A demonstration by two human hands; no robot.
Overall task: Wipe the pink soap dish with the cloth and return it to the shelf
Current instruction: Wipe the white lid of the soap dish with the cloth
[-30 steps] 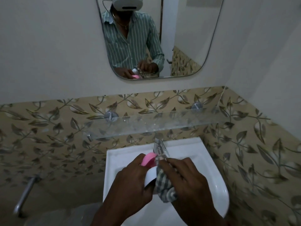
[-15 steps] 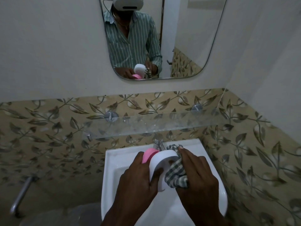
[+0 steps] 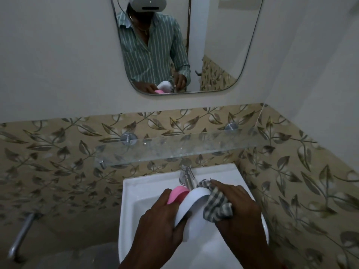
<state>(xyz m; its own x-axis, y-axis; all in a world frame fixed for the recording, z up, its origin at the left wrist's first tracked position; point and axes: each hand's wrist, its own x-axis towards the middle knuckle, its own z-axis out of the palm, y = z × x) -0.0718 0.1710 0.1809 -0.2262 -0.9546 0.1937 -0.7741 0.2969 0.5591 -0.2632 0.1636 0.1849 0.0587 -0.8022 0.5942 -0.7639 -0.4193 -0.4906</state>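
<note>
- Your left hand [image 3: 161, 226] gripped the soap dish [image 3: 186, 202] over the sink [image 3: 136, 193], fingers curled round its near edge. The dish stood on edge: the pink part [image 3: 177, 194] faced away to the left and the white part faced the cloth.
- Your right hand [image 3: 240, 208] clutched the checked cloth [image 3: 216, 206], bunched against the white part of the dish, just beside the tap [image 3: 186, 175].
- Change over the last second: the dish turned. A second before, mostly the pink part and a narrow white edge showed. At this moment a broad white curve showed and the pink part had shrunk to a small patch behind it.
- Change in the cloth: it travelled from below the dish up to its right side, and your right hand slid further from you toward the tap.
- Meaning for the task: you were mid-wipe, working round to a new face of the dish. Wiping appeared partly done; how much of the surface was already clean could not be told.
- The glass shelf [image 3: 174, 150] above the sink carried nothing visible. The return step had not begun.
- The mirror [image 3: 223, 45] showed the same grip from the front.
</note>
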